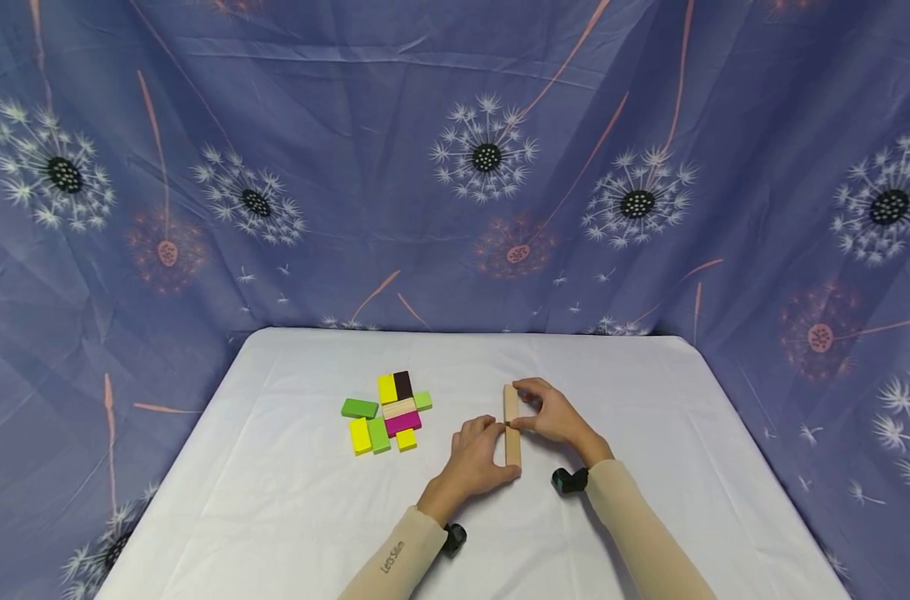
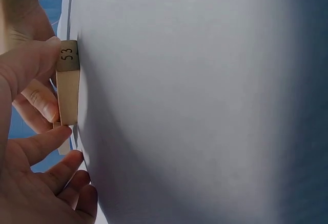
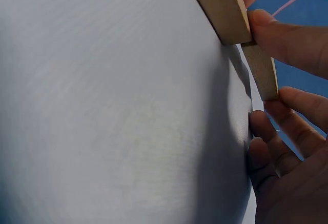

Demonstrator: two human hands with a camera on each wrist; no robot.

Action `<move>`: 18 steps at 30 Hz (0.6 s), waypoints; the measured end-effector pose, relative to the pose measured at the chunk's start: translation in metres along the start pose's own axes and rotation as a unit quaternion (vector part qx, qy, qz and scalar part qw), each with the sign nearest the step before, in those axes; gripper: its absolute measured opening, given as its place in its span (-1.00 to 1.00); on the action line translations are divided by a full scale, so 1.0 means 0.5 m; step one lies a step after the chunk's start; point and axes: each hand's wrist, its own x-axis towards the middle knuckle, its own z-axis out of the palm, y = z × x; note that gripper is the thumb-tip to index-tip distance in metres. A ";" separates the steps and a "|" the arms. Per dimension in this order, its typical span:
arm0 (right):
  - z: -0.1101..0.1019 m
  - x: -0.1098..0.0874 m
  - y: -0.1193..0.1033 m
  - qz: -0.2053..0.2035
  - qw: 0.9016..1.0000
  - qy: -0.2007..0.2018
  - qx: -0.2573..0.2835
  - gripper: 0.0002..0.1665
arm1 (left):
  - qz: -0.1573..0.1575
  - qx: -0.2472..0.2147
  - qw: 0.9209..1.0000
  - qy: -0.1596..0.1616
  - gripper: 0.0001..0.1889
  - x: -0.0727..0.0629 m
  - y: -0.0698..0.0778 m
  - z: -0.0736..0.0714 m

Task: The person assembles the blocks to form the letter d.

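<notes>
Two plain wooden blocks stand end to end right of the table's middle in the head view. My left hand [image 1: 472,458] pinches the near wooden block [image 1: 513,450] lengthwise, thumb at its near end and a fingertip by the far end. In the left wrist view that block's end face [image 2: 67,55] bears the number 53. The far wooden block [image 1: 511,400] is between the thumb and index finger of my right hand [image 1: 556,414]. Seen from the right wrist, the far block [image 3: 261,70] meets the near one [image 3: 220,8] at the thumb tip.
Left of my hands lies a cluster of coloured blocks: a magenta block [image 1: 403,424], a dark brown block [image 1: 402,385], plus several yellow and green ones around natural wood pieces [image 1: 399,408]. White cloth [image 1: 290,517] covers the table; a blue dandelion-print curtain [image 1: 365,167] hangs behind.
</notes>
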 end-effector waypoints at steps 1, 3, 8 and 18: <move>0.000 0.000 0.000 0.000 1.000 -0.001 0.003 -0.08 | 0.000 0.003 1.000 0.000 -0.25 -0.001 0.001 0.001; 0.000 -0.001 0.001 -0.004 1.000 -0.003 0.002 -0.09 | 0.000 0.006 1.000 0.001 -0.24 -0.003 0.003 0.001; 0.001 -0.004 0.005 -0.014 1.000 -0.014 0.007 -0.10 | 0.000 0.009 1.000 0.008 -0.26 -0.008 0.007 0.004; -0.005 -0.007 0.009 -0.035 0.999 -0.029 0.002 -0.20 | -0.009 0.035 0.999 0.014 -0.26 -0.014 0.020 0.012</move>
